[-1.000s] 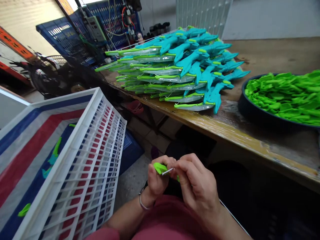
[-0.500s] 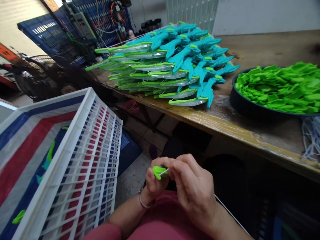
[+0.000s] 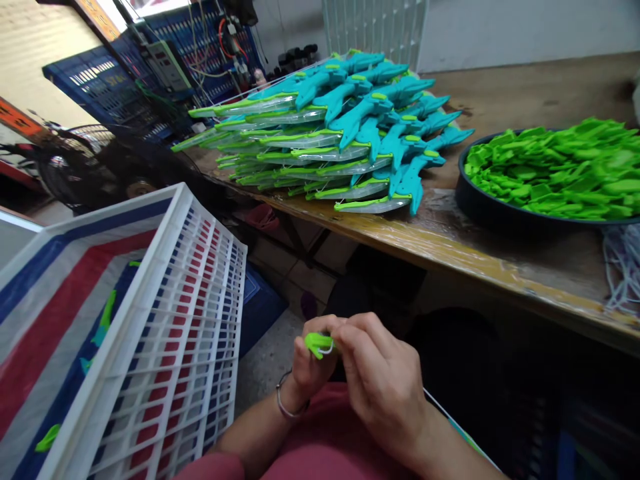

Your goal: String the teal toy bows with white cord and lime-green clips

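A person in a dark pink top works a small green plastic piece (image 3: 316,343) and a white cord (image 3: 327,348) between two bare hands beside a wooden table (image 3: 555,283). The left hand (image 3: 313,367), a bracelet (image 3: 287,399) at its wrist, is closed around the green piece, whose end pokes out past the thumb. The right hand (image 3: 383,383) presses close, its fingertips pinched together on the cord, which curves across the piece's exposed end. On the table, turquoise-and-green plastic toys (image 3: 370,127) lie stacked in layers, near a dark round tray (image 3: 487,205) heaped with green parts (image 3: 555,173). A bundle of white cords (image 3: 623,273) lies by the tray. At left, a white plastic basket (image 3: 120,333) lined with striped cloth (image 3: 60,300) holds a few loose green and turquoise pieces (image 3: 106,313).
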Demonstrator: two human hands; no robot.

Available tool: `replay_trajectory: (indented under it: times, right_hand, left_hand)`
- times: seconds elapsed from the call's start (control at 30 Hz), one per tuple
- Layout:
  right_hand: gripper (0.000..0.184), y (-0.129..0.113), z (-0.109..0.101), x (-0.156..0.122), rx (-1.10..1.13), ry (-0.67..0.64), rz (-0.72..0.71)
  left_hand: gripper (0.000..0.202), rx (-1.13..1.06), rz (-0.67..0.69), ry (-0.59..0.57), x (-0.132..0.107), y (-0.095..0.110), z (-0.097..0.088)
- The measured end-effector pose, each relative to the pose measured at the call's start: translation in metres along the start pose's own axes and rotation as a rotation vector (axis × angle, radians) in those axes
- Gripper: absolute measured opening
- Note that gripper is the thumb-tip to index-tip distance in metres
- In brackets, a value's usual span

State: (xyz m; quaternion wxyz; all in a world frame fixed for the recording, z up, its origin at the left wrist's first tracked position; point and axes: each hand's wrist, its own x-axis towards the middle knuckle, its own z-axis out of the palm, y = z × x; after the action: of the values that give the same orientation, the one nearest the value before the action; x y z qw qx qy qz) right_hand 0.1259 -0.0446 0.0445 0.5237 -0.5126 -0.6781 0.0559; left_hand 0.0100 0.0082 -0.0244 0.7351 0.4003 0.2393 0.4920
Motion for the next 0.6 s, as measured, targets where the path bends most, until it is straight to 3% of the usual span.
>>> replay_trajectory:
  times: [0.1, 0.37, 0.6]
  right_hand:
    - [0.015, 0.001, -0.003, -0.002, 0.019, 0.024, 0.035]
    - [0.016, 0.001, -0.005, -0.003, 0.135, -0.038, 0.061]
    - [0.013, 0.004, -0.007, 0.0, 0.191, -0.088, 0.04]
  left_hand:
    - [0.058, -0.005, 0.118, -0.063, 0.003, 0.003, 0.005]
    - [0.065, 0.021, 0.056, -0.192, 0.01, 0.009, 0.012]
    - [0.062, -0.007, 0.038, -0.136, 0.007, 0.01, 0.012]
